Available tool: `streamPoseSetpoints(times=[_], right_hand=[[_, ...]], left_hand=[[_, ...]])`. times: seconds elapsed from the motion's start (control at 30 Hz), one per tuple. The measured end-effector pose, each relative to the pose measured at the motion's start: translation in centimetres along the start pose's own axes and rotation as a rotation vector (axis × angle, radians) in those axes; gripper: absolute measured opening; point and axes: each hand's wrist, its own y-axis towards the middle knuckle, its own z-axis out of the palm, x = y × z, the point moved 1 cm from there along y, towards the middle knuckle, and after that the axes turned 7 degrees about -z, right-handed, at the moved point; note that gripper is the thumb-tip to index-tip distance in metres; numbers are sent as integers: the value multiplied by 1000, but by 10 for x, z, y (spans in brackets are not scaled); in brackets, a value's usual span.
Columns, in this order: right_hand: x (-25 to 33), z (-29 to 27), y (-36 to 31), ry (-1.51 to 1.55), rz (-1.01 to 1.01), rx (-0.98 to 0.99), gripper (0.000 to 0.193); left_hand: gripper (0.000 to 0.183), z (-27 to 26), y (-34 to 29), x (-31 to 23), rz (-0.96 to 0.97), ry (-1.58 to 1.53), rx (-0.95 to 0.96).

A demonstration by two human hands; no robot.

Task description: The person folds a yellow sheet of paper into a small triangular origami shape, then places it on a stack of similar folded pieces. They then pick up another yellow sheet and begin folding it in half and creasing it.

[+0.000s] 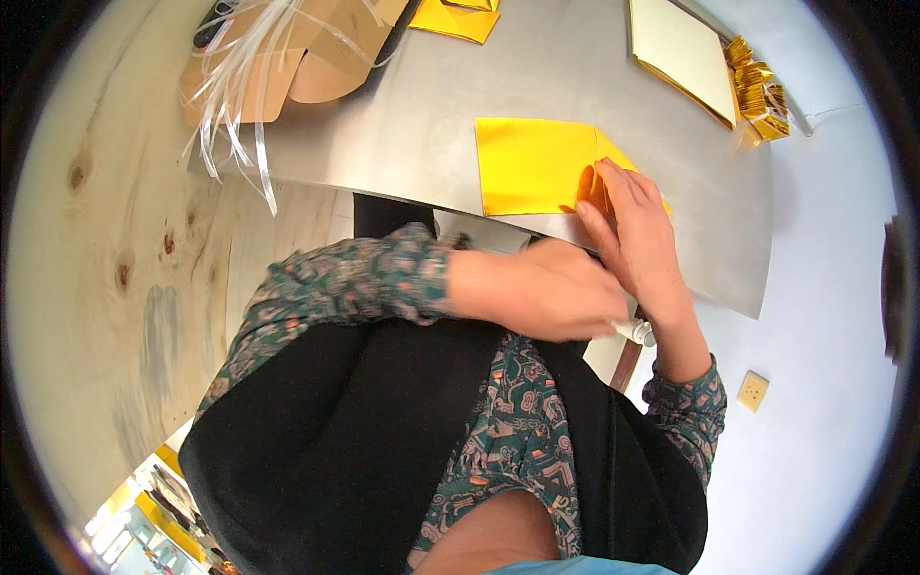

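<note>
A flat piece of yellow paper with creased, folded parts at its right end lies at the near edge of the metal table. My right hand rests on that end, its fingers and thumb around a raised, shaded fold. My left arm crosses in front of my body. My left hand, blurred by motion, is closed in a fist just below the right wrist. A small white cylindrical piece shows beside the fist; whether the fist holds it, I cannot tell.
The metal table has a curved-looking near edge. At the back left, an open cardboard box has white plastic straps hanging over it. More folded yellow paper, a cream sheet stack and yellow-gold bundles lie farther back.
</note>
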Motion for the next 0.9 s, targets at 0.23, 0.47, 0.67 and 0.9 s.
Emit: streamPoseSetpoints(times=[0.23,0.47,0.67,0.9], right_hand=[[-2,8,-18,87,-9,-32,68],[19,14,-16,-2,10,41,83],[16,25,-16,-46,-6,-7,87],[7,28,-21,56,-32,-97,62]], left_hand=[[28,-57,-69,57,-266,483,-543],[41,-35,-76,48,-365,492,-526],[44,-20,-79,29,-388,441,-525],[30,-32,-106,40,-437,506,-603]])
